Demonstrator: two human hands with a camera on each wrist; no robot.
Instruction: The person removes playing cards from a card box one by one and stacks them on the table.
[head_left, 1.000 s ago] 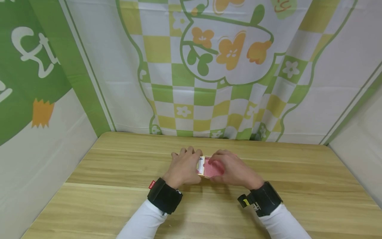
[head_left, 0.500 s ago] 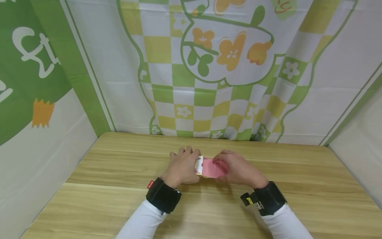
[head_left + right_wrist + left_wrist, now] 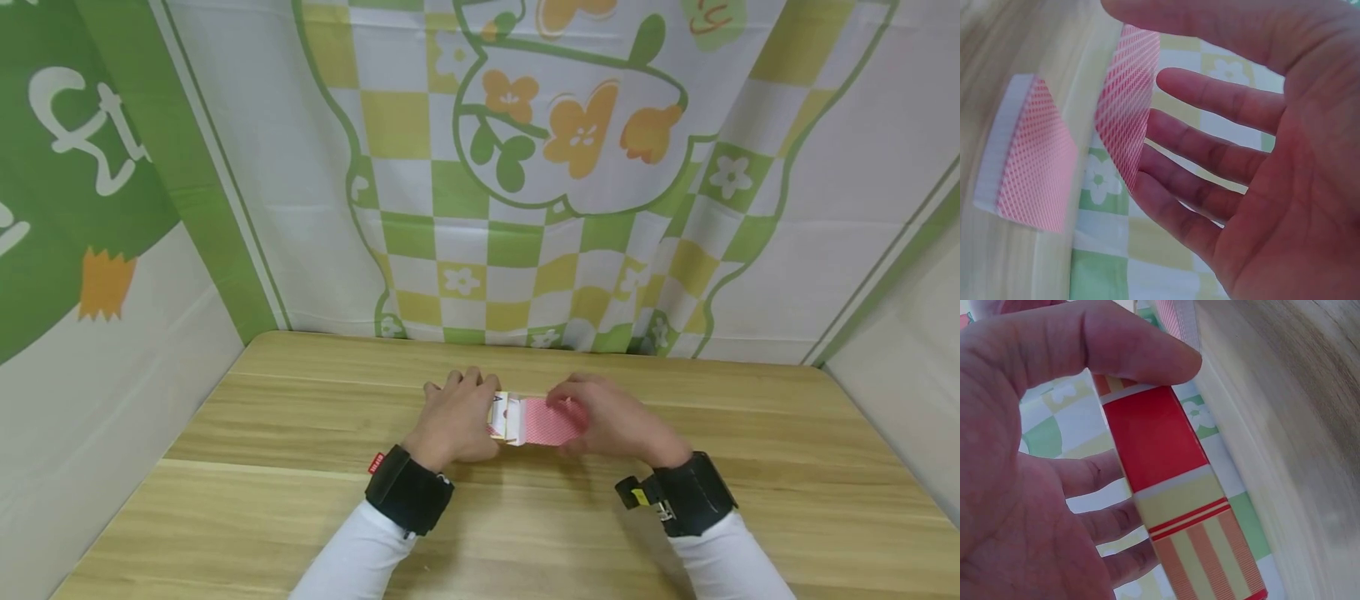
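My left hand grips a small playing-card box whose narrow side is red, cream and orange-striped. The thumb lies across that side in the left wrist view, with fingers behind. An end with a letter A peeks out beside the hand in the head view. To its right are red-patterned playing cards, held by my right hand at their right end. The right wrist view shows a card between thumb and fingers, and a white-edged stack of cards apart from it. The palm hides part of the box.
The wooden table extends around both hands. Behind it hangs a checked, flowered cloth, with more cloth on the left and right. Black straps circle both wrists.
My right hand has shifted right with the red-patterned cards, and a white strip now shows between them and the A. The left hand has drifted very slightly left.
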